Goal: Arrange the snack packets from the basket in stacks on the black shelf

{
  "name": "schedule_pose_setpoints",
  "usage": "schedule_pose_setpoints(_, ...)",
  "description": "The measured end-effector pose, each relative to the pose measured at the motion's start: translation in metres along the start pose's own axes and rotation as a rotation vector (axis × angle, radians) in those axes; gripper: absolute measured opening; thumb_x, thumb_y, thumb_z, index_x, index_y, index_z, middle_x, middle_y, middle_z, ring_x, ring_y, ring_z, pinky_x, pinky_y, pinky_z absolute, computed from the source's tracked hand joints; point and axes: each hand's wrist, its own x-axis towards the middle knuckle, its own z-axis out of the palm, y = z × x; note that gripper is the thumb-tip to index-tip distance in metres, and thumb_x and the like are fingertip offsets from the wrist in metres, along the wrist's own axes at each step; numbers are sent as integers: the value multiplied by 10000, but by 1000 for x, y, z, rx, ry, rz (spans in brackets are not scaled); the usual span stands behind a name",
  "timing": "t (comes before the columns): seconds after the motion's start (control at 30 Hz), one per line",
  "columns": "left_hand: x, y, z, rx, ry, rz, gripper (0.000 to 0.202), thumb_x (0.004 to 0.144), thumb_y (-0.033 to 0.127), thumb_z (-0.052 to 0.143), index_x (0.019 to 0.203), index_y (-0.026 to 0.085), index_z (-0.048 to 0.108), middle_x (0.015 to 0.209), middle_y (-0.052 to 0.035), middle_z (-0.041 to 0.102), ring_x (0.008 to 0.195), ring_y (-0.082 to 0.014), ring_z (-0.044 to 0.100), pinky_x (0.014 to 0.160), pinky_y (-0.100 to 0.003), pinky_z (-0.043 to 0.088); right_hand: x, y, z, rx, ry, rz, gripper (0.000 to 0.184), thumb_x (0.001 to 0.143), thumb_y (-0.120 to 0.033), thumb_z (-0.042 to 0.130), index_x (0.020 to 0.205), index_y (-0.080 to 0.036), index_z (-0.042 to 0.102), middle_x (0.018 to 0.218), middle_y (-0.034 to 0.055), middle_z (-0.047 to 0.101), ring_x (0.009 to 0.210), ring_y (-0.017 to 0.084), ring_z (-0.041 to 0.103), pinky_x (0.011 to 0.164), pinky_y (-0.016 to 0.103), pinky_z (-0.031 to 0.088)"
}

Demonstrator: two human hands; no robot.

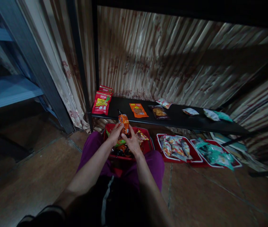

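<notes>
Both my hands hold an orange snack packet [123, 122] upright above a red basket [149, 142] of mixed snack packets that rests between my knees. My left hand [115, 134] pinches the packet's left side. My right hand [131, 140] grips its right side with the fingers closed. Just beyond the packet runs a low black shelf [178, 118], which carries red packets [102, 102] at its left end, a flat orange packet [138, 110] and a brown packet [159, 112].
Further right on the shelf lie small white and green packets [210, 114]. Two red trays [196, 157] of packets sit on the tiled floor under the shelf. A striped curtain hangs behind. A blue metal rack [8, 91] stands at the left.
</notes>
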Motion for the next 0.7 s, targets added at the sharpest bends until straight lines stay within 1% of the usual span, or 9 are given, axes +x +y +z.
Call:
schedule_pose_setpoints(0.07, -2, 1, 3, 2, 9, 7, 453, 755, 468, 643, 1150, 253, 581, 1127, -44, 660, 989, -208, 623, 741, -263, 482, 0, -1, 0, 33, -11, 27, 780, 608, -396, 777, 1318, -251, 486, 1336, 49, 547, 1256, 234, 477, 1083, 399, 317)
schedule_pose_setpoints(0.17, -5, 1, 7, 24, -5, 25, 436, 780, 466, 619, 1169, 273, 576, 1162, -31, 647, 1046, -214, 599, 740, -255, 479, 1, 0, 1, 97, 54, 68, 783, 587, -370, 790, 1301, -232, 501, 1239, 59, 618, 1182, 233, 541, 1057, 392, 352)
schedule_pose_setpoints(0.3, -10, 3, 10, 12, -67, 44, 422, 774, 473, 630, 1140, 264, 605, 1254, -54, 596, 1092, -245, 568, 744, -284, 497, 4, 9, 3, 228, 223, 96, 612, 652, -430, 730, 1213, -248, 566, 1185, 31, 649, 1165, 202, 550, 1033, 370, 383)
schedule_pose_setpoints(0.4, -9, 3, 9, 51, -13, 81, 382, 771, 470, 636, 1062, 223, 645, 1247, -91, 594, 1098, -267, 563, 790, -321, 497, 6, 16, 1, 438, 322, 196, 509, 695, -505, 675, 1128, -248, 605, 1115, 30, 681, 1084, 212, 606, 931, 391, 476)
schedule_pose_setpoints(0.43, -8, 2, 9, 71, 28, 106, 368, 776, 459, 635, 1045, 209, 648, 1241, -103, 596, 1112, -268, 557, 824, -329, 487, 7, 17, 0, 520, 315, 240, 485, 701, -528, 662, 1088, -238, 622, 1068, 40, 699, 1033, 228, 633, 875, 401, 509)
schedule_pose_setpoints(0.5, -4, 0, 7, 98, 126, 141, 360, 772, 428, 654, 1047, 198, 637, 1271, -112, 576, 1167, -259, 525, 902, -332, 448, 8, 17, -3, 664, 241, 304, 452, 712, -559, 640, 1007, -218, 655, 989, 62, 721, 960, 256, 664, 793, 419, 543)
schedule_pose_setpoints(0.57, 0, -2, 5, 100, 178, 113, 398, 740, 423, 694, 1066, 207, 620, 1310, -104, 551, 1211, -249, 493, 948, -335, 416, 9, 16, -5, 776, 170, 340, 425, 717, -564, 636, 948, -209, 677, 956, 71, 730, 941, 267, 670, 781, 426, 550)
schedule_pose_setpoints(0.6, 1, -4, 4, 88, 158, 82, 421, 724, 443, 705, 1064, 209, 617, 1299, -102, 560, 1203, -249, 500, 949, -344, 415, 9, 15, -5, 826, 150, 358, 408, 717, -550, 644, 936, -208, 684, 950, 68, 732, 939, 262, 671, 789, 421, 549)
schedule_pose_setpoints(0.7, 5, -10, 2, 19, -6, 45, 465, 683, 506, 714, 1012, 188, 629, 1138, -96, 652, 1066, -243, 591, 904, -358, 444, 7, 15, 0, 940, 143, 417, 333, 708, -468, 686, 927, -217, 692, 929, 38, 738, 909, 220, 675, 801, 360, 545)
